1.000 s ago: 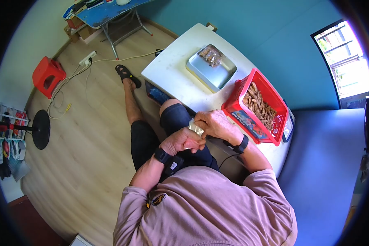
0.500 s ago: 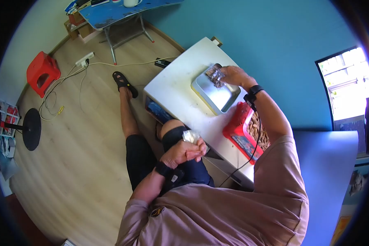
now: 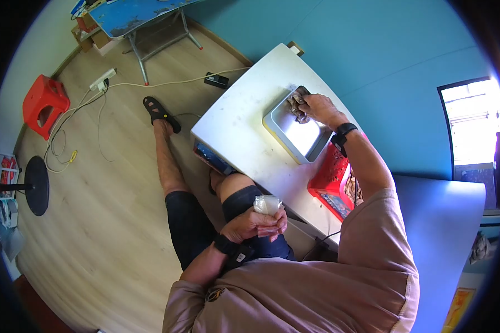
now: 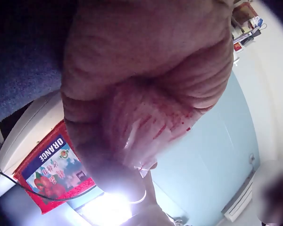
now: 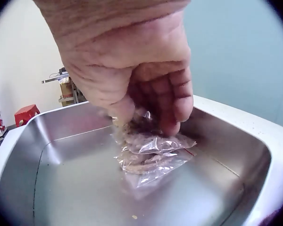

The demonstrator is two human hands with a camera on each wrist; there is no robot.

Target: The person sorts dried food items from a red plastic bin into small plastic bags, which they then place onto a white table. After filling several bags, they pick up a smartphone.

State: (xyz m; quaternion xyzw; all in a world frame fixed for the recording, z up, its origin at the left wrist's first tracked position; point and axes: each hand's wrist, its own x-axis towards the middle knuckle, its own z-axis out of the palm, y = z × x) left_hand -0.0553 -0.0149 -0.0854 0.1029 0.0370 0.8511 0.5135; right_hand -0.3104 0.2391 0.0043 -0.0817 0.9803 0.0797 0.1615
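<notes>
The metal tray (image 3: 279, 134) stands on the white table. Over its far end, my right hand (image 3: 321, 109) pinches small clear plastic packets of brown pieces (image 5: 153, 153) between thumb and fingers; in the right wrist view the packets hang over the tray's floor. Above the lap, my left hand (image 3: 255, 223) grips a bundle of clear plastic bags (image 3: 268, 205) that stick up past the fingers. In the left wrist view that hand's fingers curl round clear plastic with red marks (image 4: 148, 125).
A red basket (image 3: 330, 183) of brown pieces stands on the white table (image 3: 233, 111), partly behind the right arm. A thin black cable runs by the basket. A blue folding table, a red stool (image 3: 45, 105) and white cables are farther off.
My right hand has left my left hand and reached over the tray, where it took hold of the packets. The left hand has stayed above the lap with the plastic bags.
</notes>
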